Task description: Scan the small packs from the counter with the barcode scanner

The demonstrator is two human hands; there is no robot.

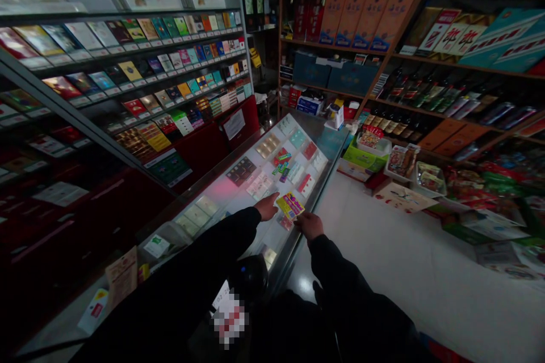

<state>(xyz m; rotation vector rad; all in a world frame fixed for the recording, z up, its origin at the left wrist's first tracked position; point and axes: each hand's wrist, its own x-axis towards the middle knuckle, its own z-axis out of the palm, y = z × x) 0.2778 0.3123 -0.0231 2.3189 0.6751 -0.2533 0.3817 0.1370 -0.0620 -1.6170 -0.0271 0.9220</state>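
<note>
Over the glass display counter (225,195), a small yellow and purple packet (290,206) is between my two hands. My right hand (310,224) pinches its lower right corner. At the packet's upper left edge is my left hand (267,207), its fingers pointing toward it; whether they grip it is too small to tell. Just beyond the packet, several small green, red and purple packets (281,168) lie on the glass. Flat boxes show in rows beneath the glass.
Shelves of small boxes (170,62) line the left wall. Bottles (426,91) and gift boxes fill the back shelves. Trays of packaged snacks (401,160) stand at the right. A dark rounded object (247,275) is near the counter's front.
</note>
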